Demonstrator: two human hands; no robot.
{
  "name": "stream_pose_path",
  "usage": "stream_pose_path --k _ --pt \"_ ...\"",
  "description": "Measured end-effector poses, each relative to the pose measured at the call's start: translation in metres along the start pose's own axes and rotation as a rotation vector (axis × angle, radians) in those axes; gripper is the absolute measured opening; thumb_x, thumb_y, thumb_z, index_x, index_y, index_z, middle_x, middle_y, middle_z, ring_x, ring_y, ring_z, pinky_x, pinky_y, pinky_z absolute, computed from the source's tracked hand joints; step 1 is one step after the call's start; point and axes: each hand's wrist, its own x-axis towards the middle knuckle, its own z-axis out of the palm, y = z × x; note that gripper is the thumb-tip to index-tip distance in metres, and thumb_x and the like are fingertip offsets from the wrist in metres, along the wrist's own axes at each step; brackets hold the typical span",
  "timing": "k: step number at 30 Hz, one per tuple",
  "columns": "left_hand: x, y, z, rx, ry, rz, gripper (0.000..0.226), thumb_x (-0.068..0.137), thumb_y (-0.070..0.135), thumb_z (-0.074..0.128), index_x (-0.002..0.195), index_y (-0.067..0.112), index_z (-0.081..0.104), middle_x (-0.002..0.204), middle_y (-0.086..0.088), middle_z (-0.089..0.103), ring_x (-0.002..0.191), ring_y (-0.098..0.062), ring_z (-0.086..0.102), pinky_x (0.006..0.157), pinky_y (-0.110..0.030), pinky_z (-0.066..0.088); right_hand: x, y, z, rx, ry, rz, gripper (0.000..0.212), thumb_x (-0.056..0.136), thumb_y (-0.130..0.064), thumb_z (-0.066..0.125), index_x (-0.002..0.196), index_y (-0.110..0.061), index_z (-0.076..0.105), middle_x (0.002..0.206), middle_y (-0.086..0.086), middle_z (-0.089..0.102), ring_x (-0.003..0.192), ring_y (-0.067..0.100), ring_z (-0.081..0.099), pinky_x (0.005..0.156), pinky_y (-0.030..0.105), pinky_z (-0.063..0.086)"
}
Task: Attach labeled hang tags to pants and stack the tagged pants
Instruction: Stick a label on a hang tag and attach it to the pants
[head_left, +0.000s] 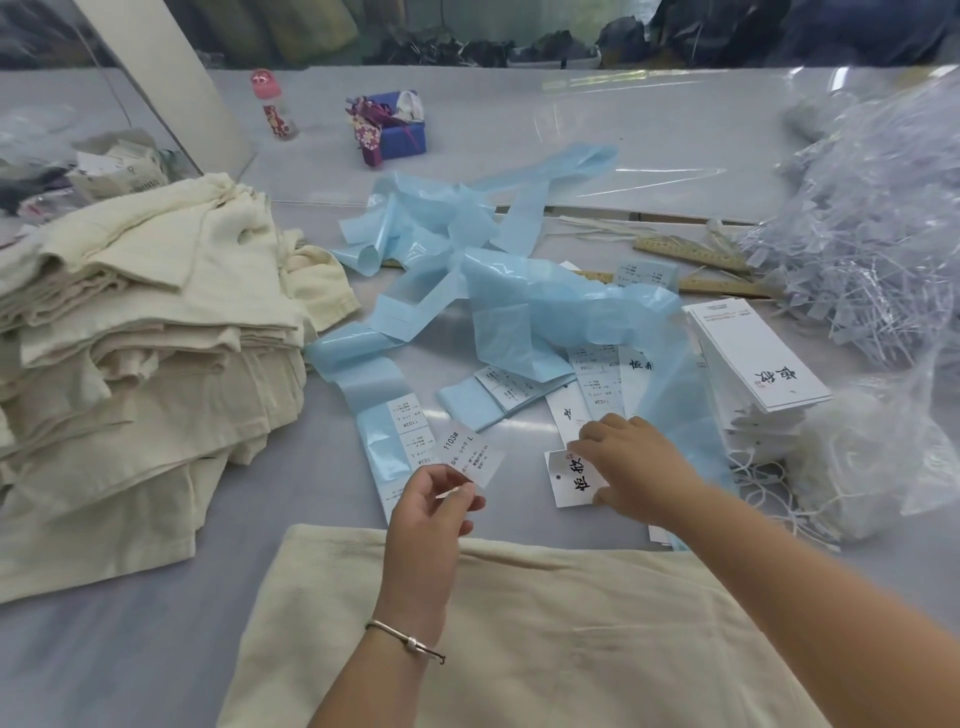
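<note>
Pants (519, 623) on grey table (130, 649); hands: left (431, 514) pinching sticker (470, 452), right (639, 467) gripping hang tag (569, 480).

Both forearms are bare; no sleeves are visible in the head view. The left hand (434, 512) wrist carries a thin silver bangle (405, 640) with one small bead. The right hand (631, 467) and wrist carry no visible jewellery.
</note>
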Motion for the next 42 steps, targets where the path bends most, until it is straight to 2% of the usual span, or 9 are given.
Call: stream_pose_path --k 4,9,12,15,18,27,33,37,42 --pt "-0.011 0.002 -0.007 0.01 -0.02 0.038 0.021 0.09 0.004 0.058 0.094 0.024 0.064 0.092 0.008 0.07 0.078 -0.011 0.068 0.067 -0.024 0.046 -0.014 -0.005 0.005 0.15 0.188 0.011 0.031 0.082 -0.026 0.069 0.11 -0.019 0.057 0.11 -0.005 0.06 0.107 0.022 0.054 0.092 0.03 0.032" --pt "-0.029 0.01 -0.013 0.046 -0.106 0.093 0.047 0.091 0.006 0.06 0.121 0.041 0.052 0.094 0.003 0.072 0.079 -0.015 0.07 0.063 -0.016 0.05 -0.028 -0.011 -0.023 0.839 0.524 0.206 0.015 0.075 0.0 0.075 0.073 -0.012 0.066 0.073 -0.004 0.068 0.075 0.015 0.064 0.076 0.03 0.047" --pt "-0.042 0.017 -0.012 0.097 -0.159 0.133 0.062 0.08 0.028 0.071 0.128 0.053 0.04 0.1 0.007 0.073 0.088 -0.012 0.069 0.073 -0.02 0.052 -0.039 -0.015 -0.047 1.277 0.668 0.312 0.024 0.078 0.005 0.072 0.073 -0.013 0.058 0.071 -0.004 0.064 0.072 0.009 0.062 0.075 0.021 0.048" --pt "-0.056 0.025 -0.006 0.101 -0.189 0.167 0.091 0.061 0.055 0.076 0.137 0.057 0.025 0.11 0.014 0.07 0.098 -0.005 0.065 0.088 -0.028 0.052 -0.063 -0.029 -0.069 1.523 0.738 0.348 0.025 0.08 0.006 0.07 0.08 -0.012 0.054 0.068 -0.001 0.065 0.072 0.016 0.064 0.076 0.034 0.05" --pt "-0.069 0.033 0.003 0.093 -0.213 0.248 0.093 0.066 0.05 0.079 0.132 0.065 0.016 0.114 0.012 0.07 0.105 -0.005 0.065 0.088 -0.03 0.053 -0.095 -0.058 -0.082 1.601 0.729 0.303 0.026 0.08 0.005 0.07 0.089 -0.011 0.051 0.068 0.009 0.07 0.068 0.027 0.066 0.07 0.041 0.051" --pt "-0.118 0.021 0.012 0.07 -0.1 0.431 0.09 0.083 0.006 0.072 0.126 0.068 0.024 0.064 0.002 0.064 0.061 -0.011 0.061 0.065 -0.024 0.053 -0.18 -0.139 -0.07 1.802 0.552 0.414 0.056 0.079 0.006 0.071 0.119 -0.026 0.05 0.079 0.017 0.073 0.075 0.034 0.071 0.07 0.04 0.057" --pt "-0.139 0.001 0.01 0.132 -0.073 0.383 0.083 0.083 0.014 0.074 0.147 0.037 0.027 0.055 0.003 0.056 0.053 -0.007 0.051 0.063 -0.021 0.05 -0.21 -0.155 -0.06 1.653 0.653 0.61 0.034 0.083 0.0 0.069 0.111 -0.016 0.06 0.069 0.007 0.073 0.061 0.024 0.07 0.052 0.028 0.052" --pt "-0.141 0.005 0.001 0.116 -0.042 0.365 0.079 0.081 0.017 0.075 0.142 0.036 0.028 0.07 -0.005 0.061 0.062 -0.006 0.055 0.069 -0.012 0.046 -0.222 -0.151 -0.061 1.35 0.757 0.552 0.055 0.086 -0.004 0.065 0.119 -0.048 0.06 0.066 -0.008 0.069 0.056 0.008 0.059 0.055 0.022 0.048" --pt "-0.148 0.016 -0.006 0.18 -0.092 0.421 0.02 0.087 0.019 0.068 0.103 0.03 0.062 0.105 0.0 0.063 0.096 -0.006 0.061 0.071 -0.004 0.042 -0.229 -0.135 -0.06 1.492 0.651 0.566 0.053 0.078 0.003 0.073 0.121 -0.027 0.064 0.106 -0.004 0.072 0.092 0.01 0.068 0.085 0.03 0.055"
